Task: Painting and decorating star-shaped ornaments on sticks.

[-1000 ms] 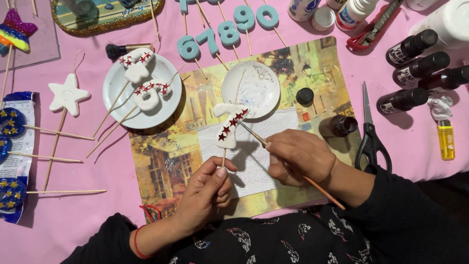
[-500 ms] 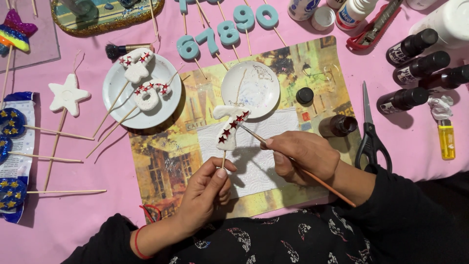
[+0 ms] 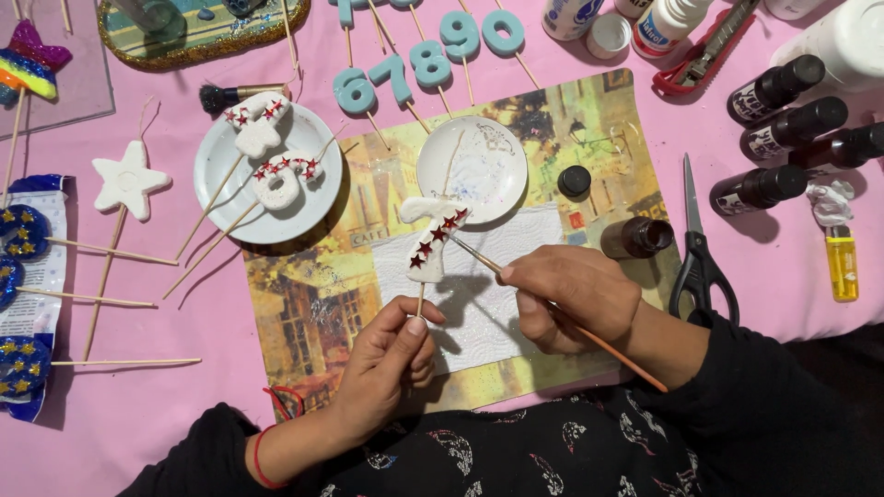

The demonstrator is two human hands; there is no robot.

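Note:
My left hand [image 3: 385, 361] pinches the wooden stick of a white number-shaped topper [image 3: 429, 235] dotted with small red stars, held over a white paper towel [image 3: 516, 276]. A thin paintbrush [image 3: 562, 317] is gripped in my right hand [image 3: 573, 296], its tip touching the upper right part of the topper. Just beyond the topper sits a small white dish [image 3: 479, 166] with glitter specks.
A white plate [image 3: 267, 179] holds two more starred toppers on sticks. Blue number toppers [image 3: 414, 60] lie at the top, a white star [image 3: 129, 179] and blue discs [image 3: 23, 235] at left. Scissors [image 3: 700, 248], dark bottles [image 3: 783, 138] and an open brown bottle [image 3: 635, 236] stand right.
The brush hand has shifted slightly left and the brush tip sits a little higher on the topper. The left hand has hardly moved.

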